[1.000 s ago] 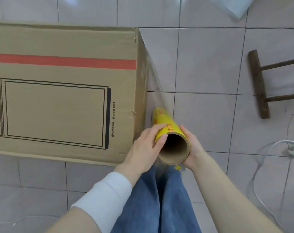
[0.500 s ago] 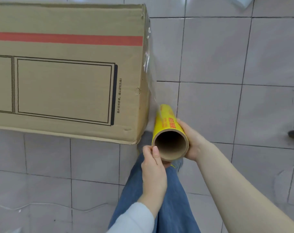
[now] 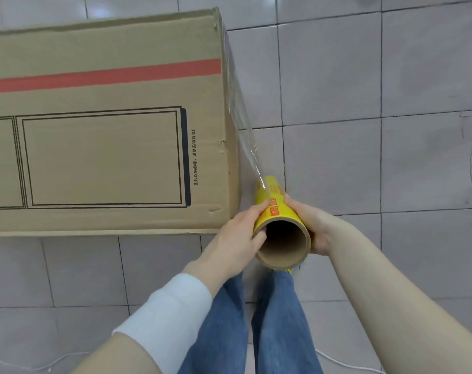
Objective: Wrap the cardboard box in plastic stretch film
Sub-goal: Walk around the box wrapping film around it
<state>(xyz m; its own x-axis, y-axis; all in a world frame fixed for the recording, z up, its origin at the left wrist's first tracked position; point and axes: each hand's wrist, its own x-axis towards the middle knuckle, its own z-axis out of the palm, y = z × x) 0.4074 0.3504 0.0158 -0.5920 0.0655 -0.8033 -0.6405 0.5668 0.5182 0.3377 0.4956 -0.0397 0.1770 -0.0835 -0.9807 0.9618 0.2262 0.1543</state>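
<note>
- Yellow film roll [image 3: 272,201] — clasped by left hand [image 3: 234,238] and right hand [image 3: 310,225], both closed around its near end for tension.
- Stretch film [image 3: 243,114] runs taut to the cardboard box [image 3: 102,130] far right corner.

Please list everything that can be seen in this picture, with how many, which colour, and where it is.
cardboard box: one, brown with a red stripe and black line print, upper left, on the floor
film roll: one, yellow with red print, brown cardboard core, centre, held beside the box's right end
stretch film: one sheet, clear, from the box's right edge down to the roll
tiled floor: grey tiles, all around
cable: one, white, bottom edge
legs: two, blue jeans, bottom centre
left hand: one, white sleeve, on the roll
right hand: one, bare arm, on the roll
</note>
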